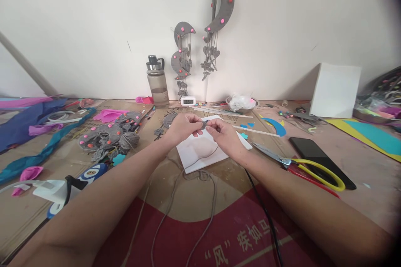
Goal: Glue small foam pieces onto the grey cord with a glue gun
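Observation:
Over a white board (pixel 200 156), my left hand (pixel 185 127) and my right hand (pixel 223 132) meet fingertip to fingertip. Both pinch a small dark grey piece (pixel 204 124), mostly covered by the fingers, so its shape does not show fully. Grey yarn (pixel 171 204) loops across the board from near my right hand and hangs toward the front edge. Left of my left forearm lies a pile of grey moon shapes with pink and orange dots (pixel 103 131), next to a ball of grey yarn (pixel 129 140).
Scissors (pixel 293 162) with yellow and red handles lie partly on a black phone (pixel 319 158) at right. A bottle (pixel 157 81) and small clock (pixel 188 101) stand by the wall, under hanging moon ornaments (pixel 227 6). A hot glue gun (pixel 72 190) lies at left; a black cable (pixel 265 212) crosses the front.

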Tool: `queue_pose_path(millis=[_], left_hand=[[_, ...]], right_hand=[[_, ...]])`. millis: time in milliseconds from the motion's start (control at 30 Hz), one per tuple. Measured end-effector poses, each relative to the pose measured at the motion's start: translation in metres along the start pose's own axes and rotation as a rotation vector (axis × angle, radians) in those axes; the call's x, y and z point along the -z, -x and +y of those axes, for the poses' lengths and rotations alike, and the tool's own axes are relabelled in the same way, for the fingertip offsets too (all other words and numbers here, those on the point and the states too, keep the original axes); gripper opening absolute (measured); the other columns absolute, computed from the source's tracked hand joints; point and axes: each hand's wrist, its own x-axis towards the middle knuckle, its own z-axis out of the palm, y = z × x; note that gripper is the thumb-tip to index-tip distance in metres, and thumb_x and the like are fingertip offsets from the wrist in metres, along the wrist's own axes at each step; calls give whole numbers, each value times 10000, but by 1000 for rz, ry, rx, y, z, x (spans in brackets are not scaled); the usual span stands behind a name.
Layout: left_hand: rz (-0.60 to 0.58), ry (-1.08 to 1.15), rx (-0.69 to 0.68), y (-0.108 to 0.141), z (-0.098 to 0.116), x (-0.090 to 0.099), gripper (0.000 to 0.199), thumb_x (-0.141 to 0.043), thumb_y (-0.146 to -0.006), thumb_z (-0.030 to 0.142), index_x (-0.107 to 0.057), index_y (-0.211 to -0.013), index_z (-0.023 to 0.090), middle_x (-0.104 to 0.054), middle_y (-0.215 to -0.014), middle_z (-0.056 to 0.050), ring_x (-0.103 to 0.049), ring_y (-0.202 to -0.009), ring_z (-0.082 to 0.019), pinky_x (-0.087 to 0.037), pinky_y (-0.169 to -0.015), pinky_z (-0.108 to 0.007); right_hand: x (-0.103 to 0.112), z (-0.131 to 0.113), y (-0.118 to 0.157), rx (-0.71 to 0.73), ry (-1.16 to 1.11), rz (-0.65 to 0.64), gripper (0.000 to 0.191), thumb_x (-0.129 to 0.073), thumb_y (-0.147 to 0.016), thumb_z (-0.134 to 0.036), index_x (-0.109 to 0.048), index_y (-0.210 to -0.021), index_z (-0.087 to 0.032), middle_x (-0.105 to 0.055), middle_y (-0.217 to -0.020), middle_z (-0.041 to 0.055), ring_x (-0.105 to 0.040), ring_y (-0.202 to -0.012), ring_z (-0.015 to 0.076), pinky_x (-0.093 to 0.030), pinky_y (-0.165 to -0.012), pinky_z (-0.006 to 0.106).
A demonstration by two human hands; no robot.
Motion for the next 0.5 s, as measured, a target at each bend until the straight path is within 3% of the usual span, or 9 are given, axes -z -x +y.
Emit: queue_pose_path(millis=[200,367,500], left_hand=[[-95,117,61,-1,-3,-2,87,-646,-726,204,-662,-756,124,-674,-612,-50,-571,-506,-96,-467,-539,-226],[-267,292,148,-2,0,6,274,-751,-688,280,-692,-887,102,-705,-685,-95,-668,-636,-161,-534,-627,-282],[-266,158,106,-1,3,8,250,-737,-690,302,-709,-855,116,-710,-723,-95,-688,-677,-187,-547,-623,-290]], right_hand=[[4,-2,-3,-48,-23,27,184,-544,-765,-373,-553,-754,-189,-476,-641,-38,-407,-573,100,-342,-548,247],[11,-9,-4,-65,15,-19,105,-504,-745,-289,-532,-721,-190,-467,-622,-48,-376,-554,92,-316,-547,242],[12,-13,-3,32,115,-54,68,-493,-745,-232,-522,-700,-190,-470,-629,-45,-391,-581,97,-312,-565,241]])
